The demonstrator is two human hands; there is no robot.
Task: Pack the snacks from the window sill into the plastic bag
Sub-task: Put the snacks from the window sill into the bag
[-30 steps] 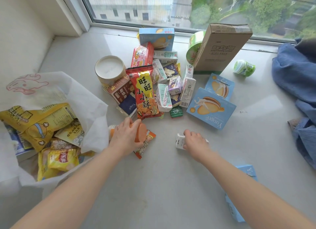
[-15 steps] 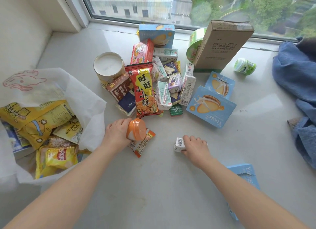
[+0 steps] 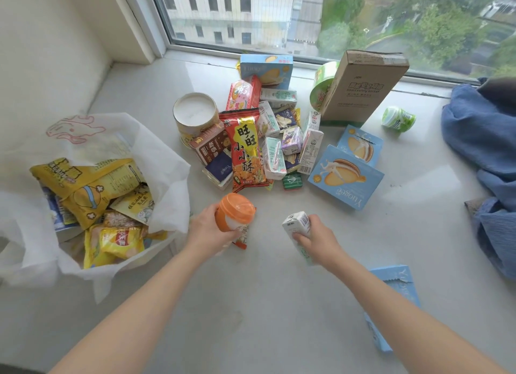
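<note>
Gripping an orange-lidded cup, the left hand has lifted it off the window sill; a second ago that hand only lay over the cup as it rested on its side, and now the cup is held upright with the lid facing the camera. A small red snack packet shows just under the cup; whether the fingers also pinch it or it lies on the sill cannot be told. The right hand curls round a small white drink carton, which a second ago lay flat on the sill under the fingers and is now tipped up, barcode end raised.

Both hands therefore hold one item each, raised just above the sill, which suggests both are ready to go into the bag in one trip.

Left of the left hand, the white plastic bag sits open on the sill, already holding yellow crisp packets and other snacks. Beyond the hands, the main pile remains unpacked: a tall red rice-cracker packet, a round paper tub, several small drink cartons and light blue biscuit boxes. A brown cardboard box leans near the window, with a green cup to its right. Another blue box lies near the right forearm. Blue cloth is bunched at the far right.

Much of the task is left, judging by the pile.
</note>
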